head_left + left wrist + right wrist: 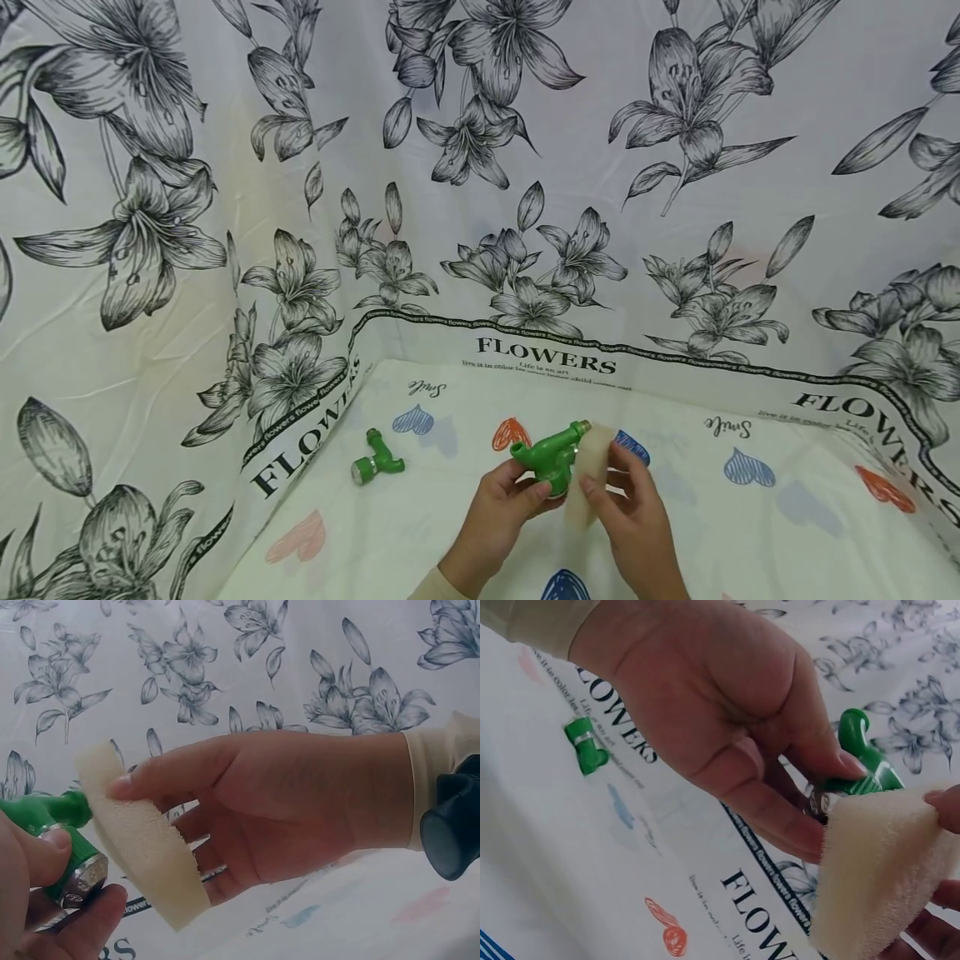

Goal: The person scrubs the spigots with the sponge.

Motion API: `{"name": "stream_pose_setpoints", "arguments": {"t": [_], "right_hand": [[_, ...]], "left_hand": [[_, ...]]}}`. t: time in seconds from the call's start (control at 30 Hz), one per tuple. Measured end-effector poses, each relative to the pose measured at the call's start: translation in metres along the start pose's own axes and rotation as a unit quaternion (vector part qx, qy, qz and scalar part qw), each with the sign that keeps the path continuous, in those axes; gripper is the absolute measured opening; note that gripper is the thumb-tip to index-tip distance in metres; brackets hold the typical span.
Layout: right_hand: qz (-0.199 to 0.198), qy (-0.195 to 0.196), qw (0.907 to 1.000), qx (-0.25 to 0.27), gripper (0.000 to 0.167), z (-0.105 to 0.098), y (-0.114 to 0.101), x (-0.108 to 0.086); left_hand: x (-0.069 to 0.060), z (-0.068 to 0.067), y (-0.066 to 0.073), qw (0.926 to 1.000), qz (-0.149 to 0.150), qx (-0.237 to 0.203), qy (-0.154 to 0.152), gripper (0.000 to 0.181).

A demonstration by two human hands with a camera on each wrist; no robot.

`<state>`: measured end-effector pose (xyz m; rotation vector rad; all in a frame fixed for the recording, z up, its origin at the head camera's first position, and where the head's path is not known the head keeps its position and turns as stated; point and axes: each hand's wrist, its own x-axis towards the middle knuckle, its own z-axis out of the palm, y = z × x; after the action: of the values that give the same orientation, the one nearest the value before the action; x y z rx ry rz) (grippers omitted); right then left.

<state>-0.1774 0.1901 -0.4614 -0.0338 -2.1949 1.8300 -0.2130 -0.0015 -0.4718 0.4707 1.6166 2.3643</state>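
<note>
My left hand [491, 517] grips a green faucet [551, 462] by its lower part, where a silver collar shows in the left wrist view. Its brass threaded end points up and right. A beige, rough-textured pad [588, 479] is pinched between the thumb and fingers of my right hand [636, 521], upright and right beside the faucet. From the left wrist view, the pad [146, 840] is bent slightly and near the faucet's green end [71, 808]. In the right wrist view the pad [877, 877] covers part of the faucet [870, 761]; whether they touch, I cannot tell.
A second green faucet [380, 458] with a silver collar lies on the cloth to the left. The white cloth [420, 533] has printed hearts and words. Behind it and to the left hangs a flower-patterned curtain [390, 167]. A dark device [450, 821] sits on the right wrist.
</note>
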Motion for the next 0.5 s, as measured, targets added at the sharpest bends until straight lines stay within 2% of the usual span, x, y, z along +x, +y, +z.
{"name": "stream_pose_setpoints", "arguments": {"t": [0.23,0.37,0.5], "right_hand": [[-0.028,-0.06,0.9947,-0.079,0.062,0.01,0.0,-0.007],[-0.058,-0.089,0.9913,-0.078,0.059,0.007,-0.002,-0.011],[-0.101,-0.132,0.9835,-0.071,0.06,0.004,-0.002,-0.013]], "left_hand": [[0.004,-0.008,0.0,0.9988,0.02,0.046,0.0,0.04],[0.005,-0.012,0.001,0.9979,0.011,0.063,0.003,0.04],[0.006,-0.014,0.001,0.9978,0.002,0.063,0.018,0.042]]}}
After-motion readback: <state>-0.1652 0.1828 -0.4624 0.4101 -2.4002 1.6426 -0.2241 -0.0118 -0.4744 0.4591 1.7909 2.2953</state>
